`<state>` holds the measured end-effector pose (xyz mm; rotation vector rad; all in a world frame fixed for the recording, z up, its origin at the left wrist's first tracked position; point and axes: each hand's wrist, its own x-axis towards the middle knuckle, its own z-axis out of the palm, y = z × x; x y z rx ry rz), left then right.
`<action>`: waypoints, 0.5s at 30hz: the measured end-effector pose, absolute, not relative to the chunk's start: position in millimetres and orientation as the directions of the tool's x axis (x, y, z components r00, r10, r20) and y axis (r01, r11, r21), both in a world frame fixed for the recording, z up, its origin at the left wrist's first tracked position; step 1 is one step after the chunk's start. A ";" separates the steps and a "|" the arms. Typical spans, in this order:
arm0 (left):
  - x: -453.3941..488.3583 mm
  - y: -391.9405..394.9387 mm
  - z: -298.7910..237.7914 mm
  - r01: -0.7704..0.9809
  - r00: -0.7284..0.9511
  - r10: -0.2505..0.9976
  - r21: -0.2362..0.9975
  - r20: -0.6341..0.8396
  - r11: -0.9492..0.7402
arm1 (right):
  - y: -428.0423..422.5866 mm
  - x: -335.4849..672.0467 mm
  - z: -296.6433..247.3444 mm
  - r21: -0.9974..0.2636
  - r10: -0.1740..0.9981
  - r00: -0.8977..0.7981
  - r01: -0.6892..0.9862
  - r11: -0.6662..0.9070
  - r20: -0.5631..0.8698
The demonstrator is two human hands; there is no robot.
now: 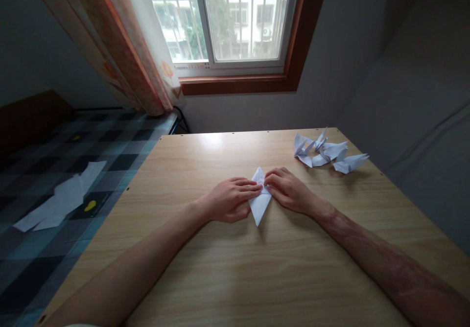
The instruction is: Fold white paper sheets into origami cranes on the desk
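The white folded paper (259, 204) lies flat near the middle of the wooden table (235, 278). It is a narrow kite shape, with its long point towards the person and its short point towards the window. No print or writing shows on it.

The left hand (229, 199) lies palm down at the paper's left edge. Its upper fingers are stretched out with their tips on the sheet, and its lower fingers are curled loosely under. The right hand (290, 190) comes in from the other side, fingers gently bent, with its tips pressing the paper where the two hands almost meet. Neither hand is closed around the sheet; both rest on it from above.

Well apart from the hands, at the far right corner of the table, sits a small heap of folded paper figures (326, 151), white and pointed.

To the left of the table is a bed with a dark checked cover (44, 248), on which lie loose white sheets (62, 197) and a small yellow mark (90, 205).

Beyond the table is a window (235, 18) in a wooden frame, with a patterned curtain (139, 48) drawn to its left. A thin strip with red writing (191, 65) runs along the lower sash and is too small to read.
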<state>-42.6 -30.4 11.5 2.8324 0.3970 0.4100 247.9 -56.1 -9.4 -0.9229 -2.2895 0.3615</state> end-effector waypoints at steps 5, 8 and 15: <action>-45.4 -28.2 18.5 0.223 0.928 0.316 0.385 0.198 -0.896 | -54.8 248.7 -12.2 -0.433 0.700 -0.539 0.551 0.713 0.468; -47.5 -27.3 16.7 0.203 0.925 0.316 0.429 0.212 -0.880 | -54.6 248.6 -13.2 -0.440 0.704 -0.540 0.551 0.710 0.461; -42.3 -28.6 0.5 0.425 0.781 0.539 0.362 0.317 -0.829 | -54.4 245.7 -13.8 -0.400 0.690 -0.590 0.562 0.724 0.419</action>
